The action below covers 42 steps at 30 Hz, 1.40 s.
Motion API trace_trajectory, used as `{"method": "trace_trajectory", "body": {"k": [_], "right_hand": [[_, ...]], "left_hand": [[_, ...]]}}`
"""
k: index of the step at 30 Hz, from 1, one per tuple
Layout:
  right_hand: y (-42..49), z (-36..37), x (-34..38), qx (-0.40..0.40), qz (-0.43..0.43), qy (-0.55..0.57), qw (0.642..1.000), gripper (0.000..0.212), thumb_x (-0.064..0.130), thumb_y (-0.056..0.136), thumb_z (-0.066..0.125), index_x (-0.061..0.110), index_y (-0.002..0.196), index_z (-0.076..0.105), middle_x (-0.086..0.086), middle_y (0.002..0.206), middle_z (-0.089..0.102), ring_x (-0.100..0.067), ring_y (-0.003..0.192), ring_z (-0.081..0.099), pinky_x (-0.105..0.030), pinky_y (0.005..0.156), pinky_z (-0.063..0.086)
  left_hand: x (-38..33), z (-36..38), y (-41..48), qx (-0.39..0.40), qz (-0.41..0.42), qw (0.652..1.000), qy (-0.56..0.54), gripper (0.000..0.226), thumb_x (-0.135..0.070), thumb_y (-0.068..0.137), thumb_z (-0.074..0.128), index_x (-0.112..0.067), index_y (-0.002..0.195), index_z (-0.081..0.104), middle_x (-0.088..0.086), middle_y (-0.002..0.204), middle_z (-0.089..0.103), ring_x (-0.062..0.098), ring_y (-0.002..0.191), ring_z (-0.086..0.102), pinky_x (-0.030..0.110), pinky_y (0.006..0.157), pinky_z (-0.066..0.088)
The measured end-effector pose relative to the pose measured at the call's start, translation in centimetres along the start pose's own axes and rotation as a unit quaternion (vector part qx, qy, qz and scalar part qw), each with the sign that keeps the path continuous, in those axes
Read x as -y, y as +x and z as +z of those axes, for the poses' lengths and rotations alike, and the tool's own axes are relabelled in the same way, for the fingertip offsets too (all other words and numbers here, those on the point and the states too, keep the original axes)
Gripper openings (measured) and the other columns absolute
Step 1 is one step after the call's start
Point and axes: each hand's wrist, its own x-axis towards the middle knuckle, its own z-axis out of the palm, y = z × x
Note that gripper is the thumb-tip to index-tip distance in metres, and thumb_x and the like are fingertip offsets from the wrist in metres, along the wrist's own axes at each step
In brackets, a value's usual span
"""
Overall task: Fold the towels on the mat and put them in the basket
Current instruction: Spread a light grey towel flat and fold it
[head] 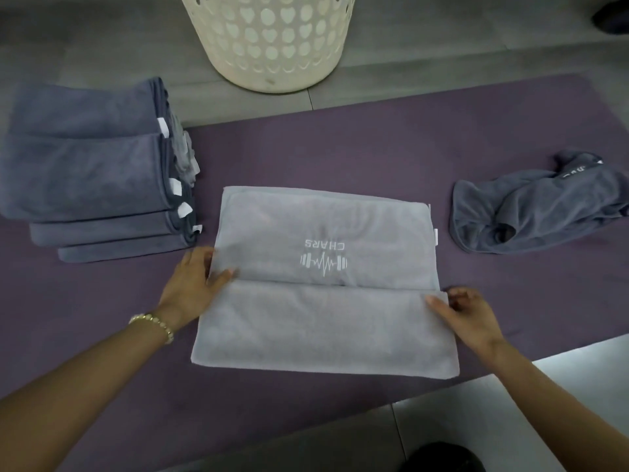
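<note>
Grey floor tiles (102, 46) and a gold beaded bracelet (155, 326) show.

Middle towel (323, 328) lay at the centre of the mat (340, 148), its near part folded up over itself. Off to the left, on the mat's left end, sat the stack of folded towels (85, 172), just beside the middle towel's far left corner. Well apart on the right lay the bunched towel (537, 212). Behind the mat's far edge, on the floor (85, 46), stood the basket (269, 42). Left hand (194, 284) pinched the flap's left end, right hand (469, 315) its right end.
</note>
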Motion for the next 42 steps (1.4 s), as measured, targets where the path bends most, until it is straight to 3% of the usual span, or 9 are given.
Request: {"method": "trace_trajectory", "body": {"k": [6, 15, 19, 21, 24, 29, 33, 38, 42], "right_hand": [[5.8, 0.7, 5.3, -0.061, -0.017, 0.127, 0.990, 0.029, 0.019, 0.088, 0.067, 0.002, 0.111, 0.061, -0.007, 0.098, 0.060, -0.016, 0.089, 0.054, -0.007, 0.059, 0.041], [10.4, 1.7, 9.5, -0.062, -0.031, 0.037, 0.997, 0.029, 0.028, 0.087, 0.067, 0.001, 0.076, 0.062, -0.007, 0.068, 0.053, -0.020, 0.069, 0.048, -0.027, 0.056, 0.037], [10.9, 1.5, 9.6, -0.085, -0.085, -0.009, 0.993, 0.049, 0.026, 0.091, 0.062, 0.011, 0.052, 0.035, -0.003, 0.049, 0.034, -0.017, 0.049, 0.030, -0.029, 0.049, 0.027], [11.1, 1.4, 9.6, -0.090, -0.100, -0.017, 0.991, 0.049, 0.026, 0.092, 0.061, 0.011, 0.053, 0.035, -0.002, 0.049, 0.035, -0.017, 0.049, 0.030, -0.028, 0.051, 0.028], [11.2, 1.1, 9.6, -0.118, -0.122, -0.005, 0.986, 0.044, 0.025, 0.094, 0.058, 0.009, 0.058, 0.038, -0.004, 0.053, 0.036, -0.017, 0.051, 0.030, -0.028, 0.050, 0.028], [11.8, 1.4, 10.1, -0.160, -0.096, 0.036, 0.982, 0.041, 0.023, 0.093, 0.059, 0.012, 0.056, 0.043, -0.002, 0.054, 0.043, -0.019, 0.054, 0.039, -0.027, 0.053, 0.034], [12.3, 1.8, 10.6, -0.150, -0.027, 0.021, 0.988, 0.026, 0.026, 0.088, 0.063, 0.012, 0.068, 0.054, -0.005, 0.067, 0.056, -0.027, 0.072, 0.056, -0.033, 0.067, 0.046], [11.8, 1.8, 10.5, -0.098, 0.021, -0.040, 0.994, 0.046, 0.033, 0.084, 0.068, 0.012, 0.053, 0.042, -0.003, 0.052, 0.045, -0.022, 0.051, 0.047, -0.027, 0.048, 0.035], [11.9, 1.7, 11.1, -0.058, 0.066, 0.027, 0.996, 0.035, 0.023, 0.084, 0.070, 0.011, 0.061, 0.047, -0.002, 0.066, 0.048, -0.023, 0.079, 0.052, -0.035, 0.082, 0.049]], "left_hand": [[-2.7, 1.7, 7.0, -0.048, -0.087, 0.995, 0.001, 0.060, -0.041, 0.089, 0.058, -0.011, 0.139, 0.042, 0.022, 0.137, 0.040, 0.038, 0.128, 0.033, 0.044, 0.109, 0.028], [-5.0, 2.3, 9.9, -0.151, -0.048, 0.987, 0.000, 0.045, -0.028, 0.092, 0.059, -0.008, 0.131, 0.050, 0.021, 0.128, 0.048, 0.039, 0.119, 0.042, 0.043, 0.101, 0.035], [-5.4, 1.9, 11.7, -0.132, -0.059, 0.982, -0.120, 0.031, -0.028, 0.089, 0.063, -0.004, 0.106, 0.055, 0.011, 0.094, 0.059, 0.027, 0.089, 0.055, 0.034, 0.082, 0.046], [-5.8, 1.9, 11.7, -0.123, -0.035, 0.981, -0.147, 0.021, -0.027, 0.091, 0.061, -0.011, 0.081, 0.053, 0.002, 0.069, 0.051, 0.018, 0.066, 0.047, 0.026, 0.065, 0.040], [-6.0, 1.6, 11.8, -0.170, 0.027, 0.966, -0.196, 0.022, -0.022, 0.094, 0.057, -0.008, 0.079, 0.049, -0.002, 0.061, 0.043, 0.011, 0.056, 0.036, 0.017, 0.053, 0.035], [-5.8, 0.9, 13.3, -0.158, 0.024, 0.969, -0.188, 0.019, -0.024, 0.095, 0.054, -0.010, 0.086, 0.046, 0.001, 0.064, 0.039, 0.015, 0.059, 0.034, 0.027, 0.053, 0.033], [-5.9, 1.1, 14.1, -0.120, -0.036, 0.967, -0.222, 0.019, -0.014, 0.090, 0.062, -0.012, 0.105, 0.050, 0.006, 0.096, 0.054, 0.019, 0.085, 0.049, 0.025, 0.067, 0.041], [-5.2, 1.4, 13.8, -0.142, -0.056, 0.983, -0.097, 0.048, -0.019, 0.086, 0.068, -0.007, 0.127, 0.047, 0.017, 0.126, 0.045, 0.031, 0.113, 0.047, 0.038, 0.099, 0.042], [-4.4, 1.0, 13.8, -0.113, -0.080, 0.985, -0.108, 0.041, -0.019, 0.089, 0.063, -0.001, 0.123, 0.048, 0.020, 0.117, 0.057, 0.036, 0.106, 0.055, 0.038, 0.089, 0.046]]}}
